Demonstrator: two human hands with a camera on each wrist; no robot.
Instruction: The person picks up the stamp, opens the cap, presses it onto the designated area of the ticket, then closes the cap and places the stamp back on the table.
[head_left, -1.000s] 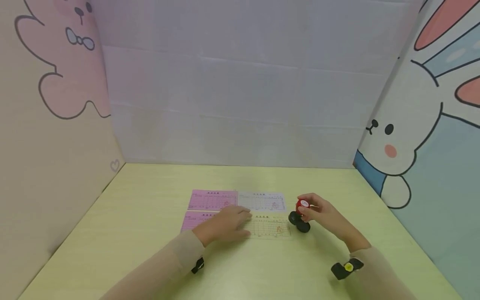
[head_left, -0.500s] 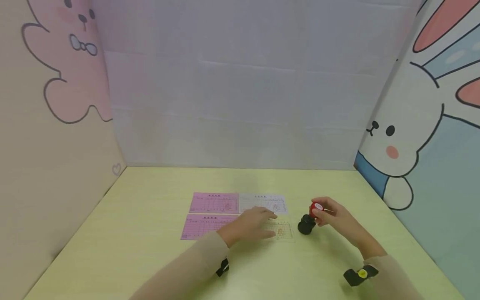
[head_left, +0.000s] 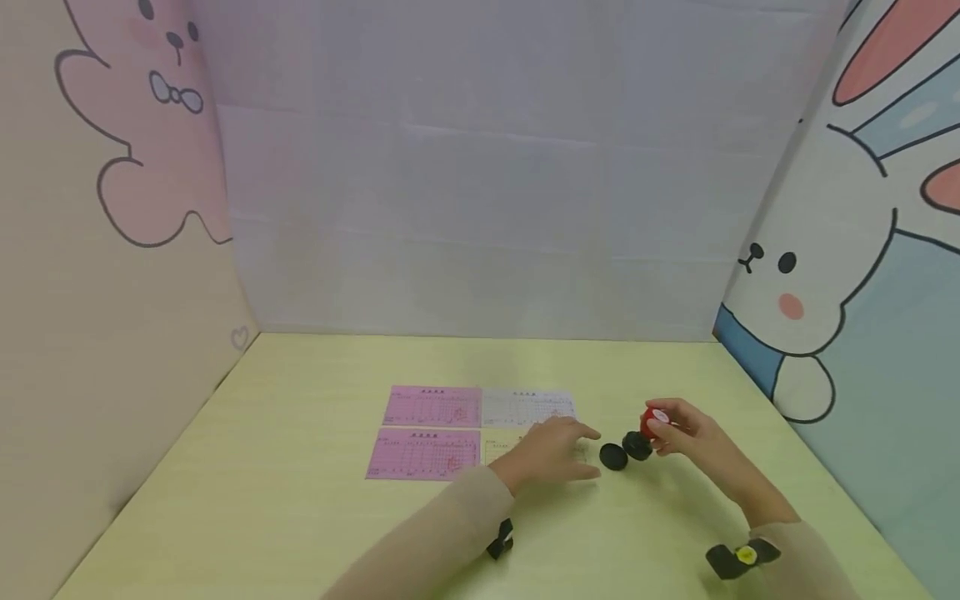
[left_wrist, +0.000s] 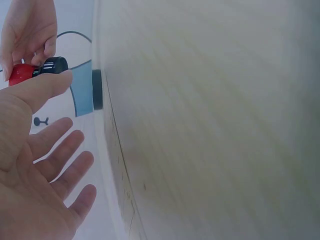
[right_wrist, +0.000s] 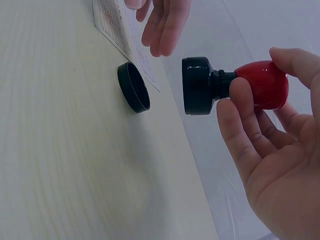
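My right hand (head_left: 693, 433) holds a stamp by its rounded red handle (head_left: 655, 422), raised above the table to the right. Seen from the right wrist, the stamp's black head (right_wrist: 196, 86) points left, and thumb and fingers surround the handle. A round black cap (head_left: 613, 457) lies on the table by the stamp, its hollow side showing in the right wrist view. My left hand (head_left: 553, 452), fingers extended and slightly spread, hovers over the yellow slip (head_left: 492, 443), just left of the cap. Nothing is in its grasp in the left wrist view.
Two pink printed slips (head_left: 432, 407) lie at the left of the paper group, one behind the other. A white slip (head_left: 525, 406) lies behind the yellow one. A white back wall (head_left: 480, 208) and cartoon-painted side walls bound the pale yellow table (head_left: 315, 367).
My left hand has moved right across the yellow slip toward the cap, uncovering the near pink slip. My right hand has carried the stamp rightward past the cap, which stays on the table.
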